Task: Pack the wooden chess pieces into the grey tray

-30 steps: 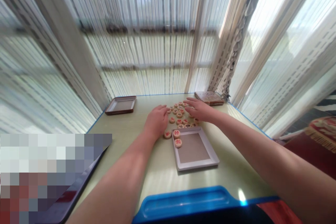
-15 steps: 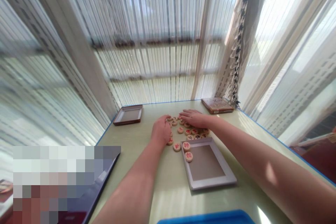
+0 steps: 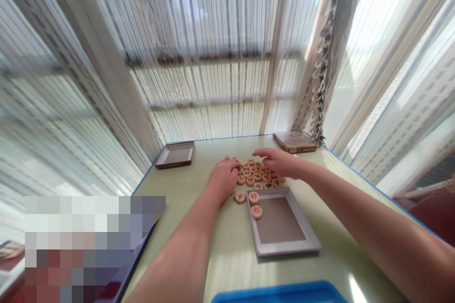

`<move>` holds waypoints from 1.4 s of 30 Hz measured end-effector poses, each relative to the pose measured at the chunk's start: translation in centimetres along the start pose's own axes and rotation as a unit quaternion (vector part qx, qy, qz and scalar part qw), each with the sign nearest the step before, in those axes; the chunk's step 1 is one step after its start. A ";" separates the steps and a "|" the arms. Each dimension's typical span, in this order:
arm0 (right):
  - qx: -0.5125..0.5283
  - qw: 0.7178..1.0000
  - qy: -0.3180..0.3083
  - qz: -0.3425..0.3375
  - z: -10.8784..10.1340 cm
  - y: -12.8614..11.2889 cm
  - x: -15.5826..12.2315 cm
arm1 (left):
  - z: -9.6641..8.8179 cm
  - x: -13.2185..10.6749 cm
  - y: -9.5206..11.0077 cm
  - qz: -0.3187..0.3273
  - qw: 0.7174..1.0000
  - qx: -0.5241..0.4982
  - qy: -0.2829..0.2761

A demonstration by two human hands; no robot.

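The cluster of wooden chess pieces (image 3: pixel 256 176) was located at the centre of the frame on the worktop (image 3: pixel 199 232), just above the grey tray (image 3: pixel 302 247). The left hand (image 3: pixel 223 179) was set against its left edge, fingers loosely curled. The right hand (image 3: pixel 280 162) was laid flat and unclenched over its upper right. Nothing was grasped.

A pale green table (image 3: pixel 231 265) with blue edging stands against sheer striped curtains (image 3: pixel 213 57). A shallow brown tray (image 3: pixel 176 155) lies at its far left corner, a flat patterned box (image 3: pixel 294 141) lies at the far right, and a blue tray (image 3: pixel 280 289) sits at the near edge.
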State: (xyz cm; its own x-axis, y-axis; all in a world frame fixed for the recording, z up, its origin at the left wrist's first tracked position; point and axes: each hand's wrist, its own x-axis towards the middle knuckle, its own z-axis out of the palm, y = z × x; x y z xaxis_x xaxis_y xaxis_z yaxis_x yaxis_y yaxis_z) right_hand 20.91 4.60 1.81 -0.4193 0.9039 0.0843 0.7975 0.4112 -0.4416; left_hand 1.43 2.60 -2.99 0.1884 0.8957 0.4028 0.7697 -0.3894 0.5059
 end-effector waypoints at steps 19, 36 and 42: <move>-0.076 0.995 0.061 -0.028 0.0 3.9 -2.8 | -1.4 -1.2 1.7 0.063 0.997 0.045 0.006; -0.066 0.989 0.108 -0.080 1.7 3.4 -2.1 | -1.3 -1.0 1.5 0.067 0.993 0.093 0.004; -0.079 0.990 0.106 -0.050 1.9 3.0 -2.1 | -1.3 -1.0 1.3 0.071 0.993 0.091 0.015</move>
State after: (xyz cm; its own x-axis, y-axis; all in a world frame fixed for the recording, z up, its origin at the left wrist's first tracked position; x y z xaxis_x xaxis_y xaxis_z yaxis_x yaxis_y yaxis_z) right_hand 23.33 3.69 -1.40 -0.4121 0.8558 0.3128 0.8220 0.4973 -0.2776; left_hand 1.47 0.95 -1.74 0.2876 0.8262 0.4844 0.8344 -0.4644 0.2969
